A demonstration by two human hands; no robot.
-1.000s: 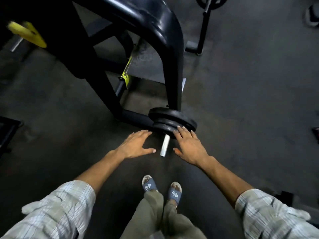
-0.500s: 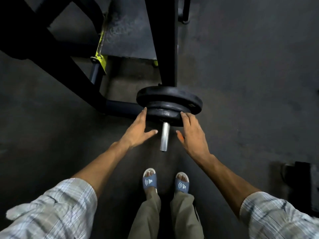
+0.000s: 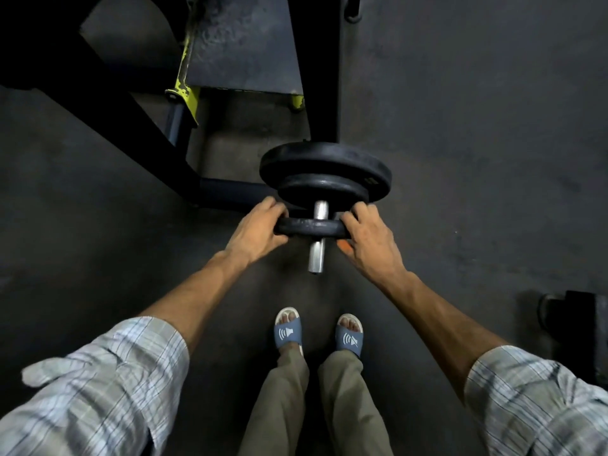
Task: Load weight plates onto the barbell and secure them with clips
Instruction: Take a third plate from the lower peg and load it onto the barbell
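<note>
A: What are the hands doing?
B: The left hand (image 3: 255, 230) is gripping the left edge of a small black plate (image 3: 311, 227), and the right hand (image 3: 370, 240) is clenching around its right edge.
A: Where is that plate sitting?
B: It is riding on the silver barbell sleeve (image 3: 317, 240), with a gap showing between it and the medium plate (image 3: 324, 189) behind; the bar's end is sticking out towards the person.
A: And beyond that?
B: A larger plate (image 3: 325, 159) is sitting against the medium one, next to a black frame (image 3: 320, 60). Something orange (image 3: 345, 246) is peeking from under the right hand; I cannot tell what.
</note>
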